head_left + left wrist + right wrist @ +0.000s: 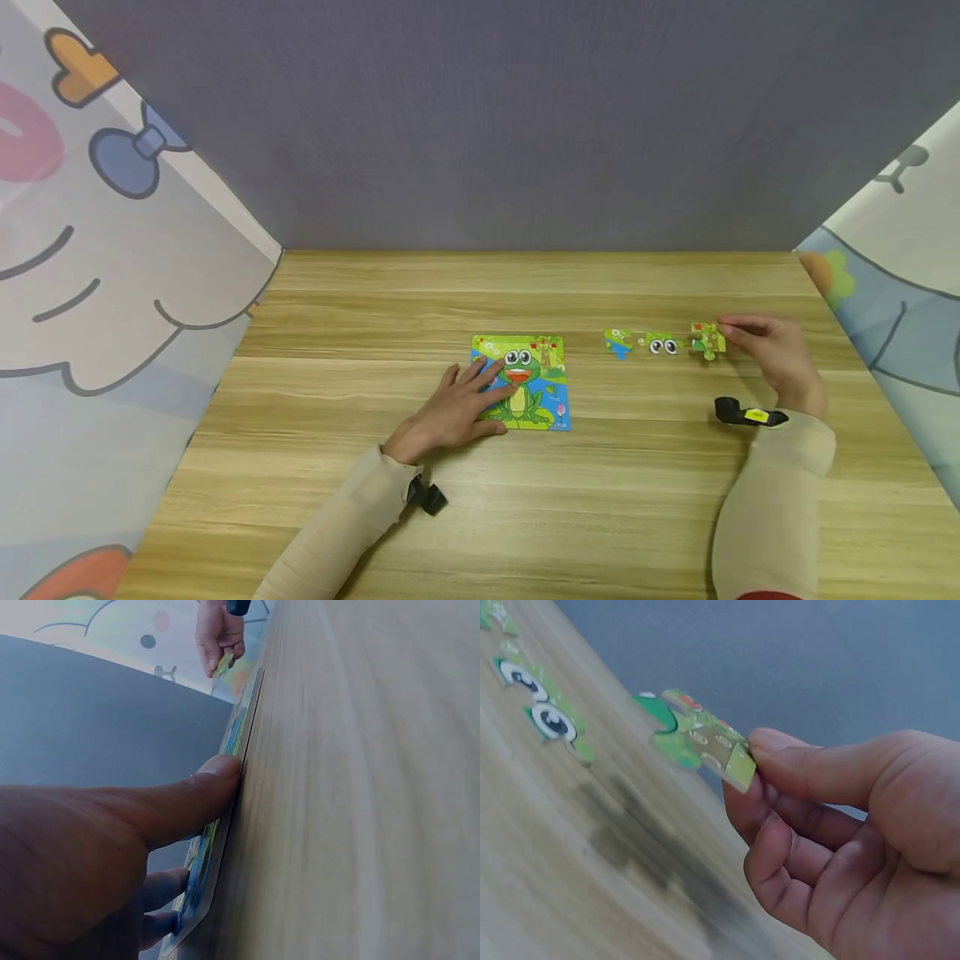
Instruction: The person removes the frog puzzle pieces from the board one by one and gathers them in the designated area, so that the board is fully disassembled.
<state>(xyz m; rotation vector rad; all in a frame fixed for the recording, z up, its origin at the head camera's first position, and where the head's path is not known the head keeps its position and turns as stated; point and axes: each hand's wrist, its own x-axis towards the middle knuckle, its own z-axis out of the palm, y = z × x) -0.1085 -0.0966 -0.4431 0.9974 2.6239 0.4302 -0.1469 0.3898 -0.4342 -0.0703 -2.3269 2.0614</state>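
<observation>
My left hand [457, 410] rests with spread fingers on a frog picture puzzle board [553, 392], its thumb at the near edge. In the left wrist view the thin board [251, 701] lies flat on the table under the thumb [214, 784]. Between thumb and fingertips my right hand [776, 350] pinches a green jigsaw piece [708, 337] with red spots. The right wrist view shows this piece [712, 742] raised over the table, its shadow below. Left of it lie a piece with the frog's eyes [663, 344] and a green-and-blue corner piece [618, 342].
The wood-grain table [525, 517] meets a grey panel [525, 125] at its back edge. Walls with cartoon prints [112, 250] stand at both sides. Black straps [750, 413] sit at both wrists.
</observation>
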